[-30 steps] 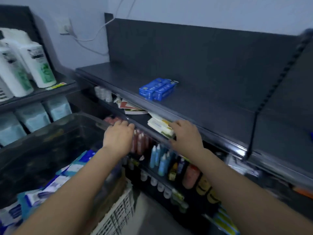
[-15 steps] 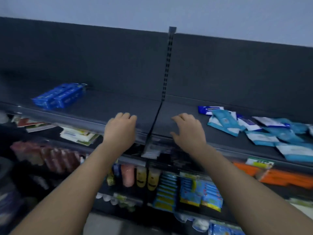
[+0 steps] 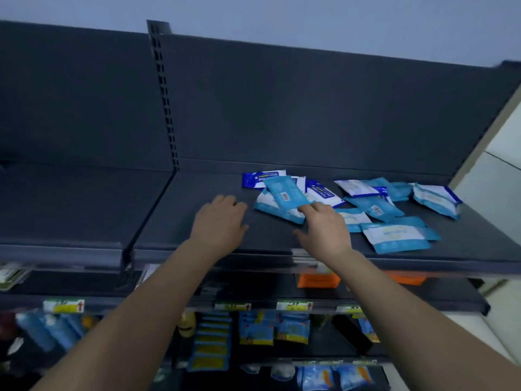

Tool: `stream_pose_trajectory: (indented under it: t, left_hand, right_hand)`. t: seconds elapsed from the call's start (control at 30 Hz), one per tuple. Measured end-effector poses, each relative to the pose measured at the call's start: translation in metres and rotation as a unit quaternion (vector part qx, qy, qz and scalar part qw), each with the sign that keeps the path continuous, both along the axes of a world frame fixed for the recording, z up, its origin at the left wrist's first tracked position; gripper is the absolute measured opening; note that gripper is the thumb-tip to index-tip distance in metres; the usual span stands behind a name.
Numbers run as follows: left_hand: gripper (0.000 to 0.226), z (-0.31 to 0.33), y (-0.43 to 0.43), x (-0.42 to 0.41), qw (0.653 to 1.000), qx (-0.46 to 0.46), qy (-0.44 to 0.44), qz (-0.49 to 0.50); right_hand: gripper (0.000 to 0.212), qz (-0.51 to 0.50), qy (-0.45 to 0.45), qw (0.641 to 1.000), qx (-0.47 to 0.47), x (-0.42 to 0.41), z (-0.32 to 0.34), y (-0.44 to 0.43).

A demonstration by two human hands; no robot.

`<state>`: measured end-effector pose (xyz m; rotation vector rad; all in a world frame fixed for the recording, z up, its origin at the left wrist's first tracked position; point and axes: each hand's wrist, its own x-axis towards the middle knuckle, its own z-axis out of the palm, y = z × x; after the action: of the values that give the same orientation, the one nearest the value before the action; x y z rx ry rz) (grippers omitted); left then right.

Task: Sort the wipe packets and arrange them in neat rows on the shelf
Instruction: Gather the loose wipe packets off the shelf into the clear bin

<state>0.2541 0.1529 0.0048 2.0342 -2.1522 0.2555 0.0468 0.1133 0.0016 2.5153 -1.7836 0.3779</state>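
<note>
Overlapping wipe packets (image 3: 284,194), perhaps price tags (image 3: 294,305) below

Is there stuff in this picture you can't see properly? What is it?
All in the head view:
1. Writing on the wipe packets: too small and blurred to read.
2. How many packets are in the pile: the barcode packet lies over others.
3. The pale packet: the right hand hides part of it.
4. The price tags below: blurred, so the numbers cannot be read.
</note>
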Motion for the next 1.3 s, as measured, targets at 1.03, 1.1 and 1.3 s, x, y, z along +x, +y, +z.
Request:
stream_pose_trajectory:
  t: [1.03,1.1,1.3]
  left_hand:
    - [0.085,-0.020,-0.236,-0.010,0.945,0.223,0.205,0.125]
    - [0.068,-0.021,-0.232,-0.005,0.901,0.199,0.367,0.117]
    - [0.033,-0.013,-0.205,-0.007,0.762,0.034,0.630,0.145]
  right_hand:
    - [0.060,-0.179,-0.132,0.958,0.180,0.001,-0.019,-0.226]
    - [0.041,-0.144,-0.182,0.951,0.203,0.003,-0.015,-0.230]
    - [0.038,-0.074,-0.283,0.939,0.179,0.005,-0.006,-0.228]
